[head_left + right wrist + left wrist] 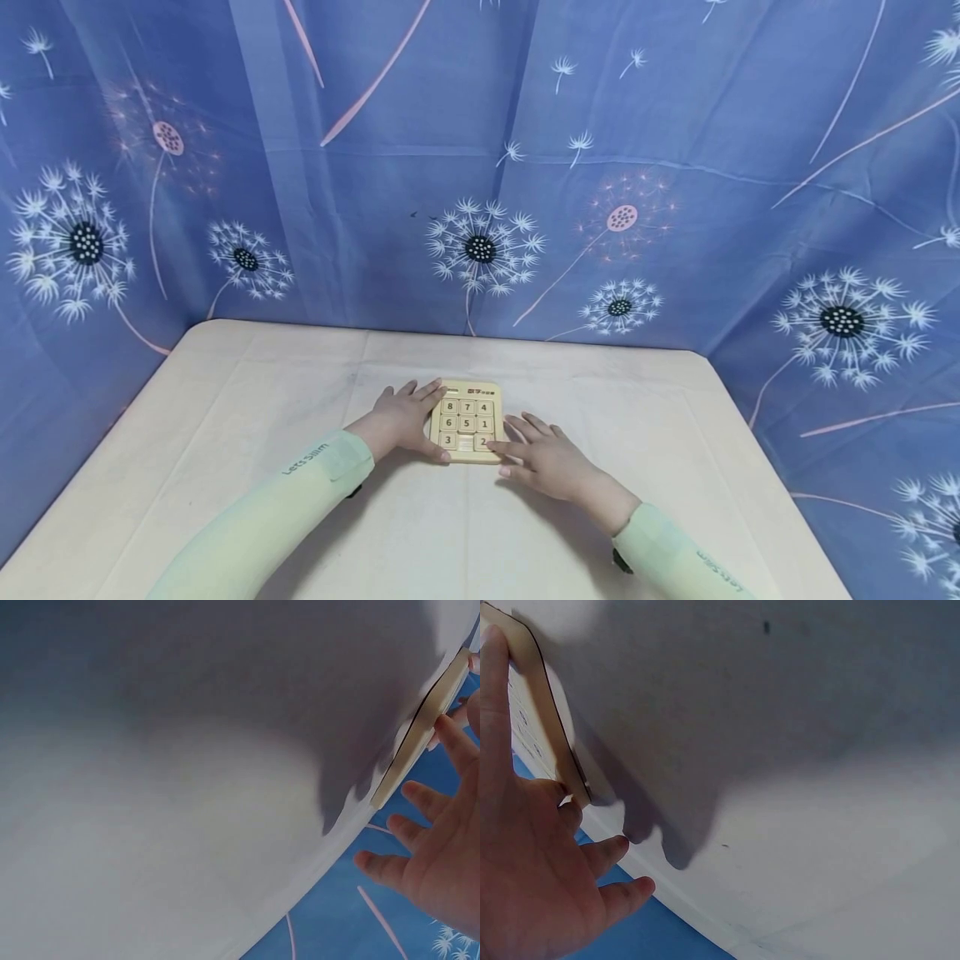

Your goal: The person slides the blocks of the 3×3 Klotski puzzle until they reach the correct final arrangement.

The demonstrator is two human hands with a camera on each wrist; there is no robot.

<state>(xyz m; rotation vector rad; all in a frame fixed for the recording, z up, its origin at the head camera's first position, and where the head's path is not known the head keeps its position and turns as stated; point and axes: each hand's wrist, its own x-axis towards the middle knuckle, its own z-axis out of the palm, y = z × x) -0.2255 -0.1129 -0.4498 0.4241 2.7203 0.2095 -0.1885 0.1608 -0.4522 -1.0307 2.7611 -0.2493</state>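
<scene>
A pale yellow number slide puzzle (pixel 480 458) lies flat on the table. Its rows read 8 7 4, then 6 5 1, then 3, a gap and 2. My left hand (pixel 405 417) holds the puzzle along its left side, thumb at the near corner and index finger at the far one; its other fingers stick out past the frame. With the index fingertip my right hand (pixel 551 458) touches the tile marked 2 (pixel 482 442), the remaining fingers spread beside the right edge. Both wrist views show only the puzzle's side edge, and the tiles are mostly hidden there.
The cream-covered table (pixel 630 400) has rounded far corners. Blue curtains (pixel 375 250) with a dandelion print hang behind it and at both sides. Light green sleeves (pixel 262 517) cover both forearms.
</scene>
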